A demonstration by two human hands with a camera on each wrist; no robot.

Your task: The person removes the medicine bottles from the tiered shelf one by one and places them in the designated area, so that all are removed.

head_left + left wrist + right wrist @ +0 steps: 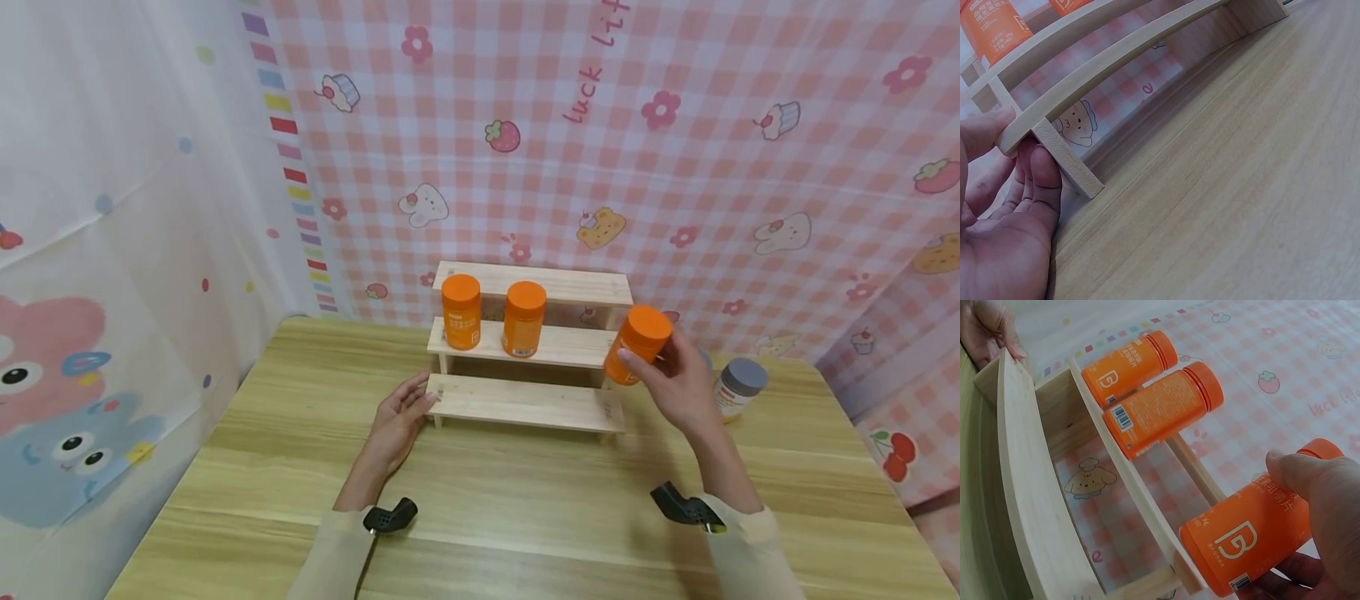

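1. Both hands were gripping: the left hand (399, 421) pinched the left end of the lowest tier (525, 402) of a three-tier wooden rack (532, 282), thumb above and fingers curled beneath, while the right hand (686, 387) was wrapped around the side of the held orange jar (1241, 531).
2. That jar was at the right end of the middle tier (570, 344); whether its base touched the plank could not be told. Left along the same tier stood the leftmost orange jar (461, 315) and the central orange jar (524, 321).
3. Handling it well seemed to call for squaring the base over the plank, with no overhang at the right end, and for easing the grip only once the jar was stable. A firm but gentle left hand would have steadied the rack against sliding on the wood-grain table (487, 508).
4. Its long axis leaned: the orange cap (649, 323) was up and tipped right, the base down and left. Its two neighbours stood upright.
5. Its white logo (1235, 540) faced near; the central jar turned its barcode near.
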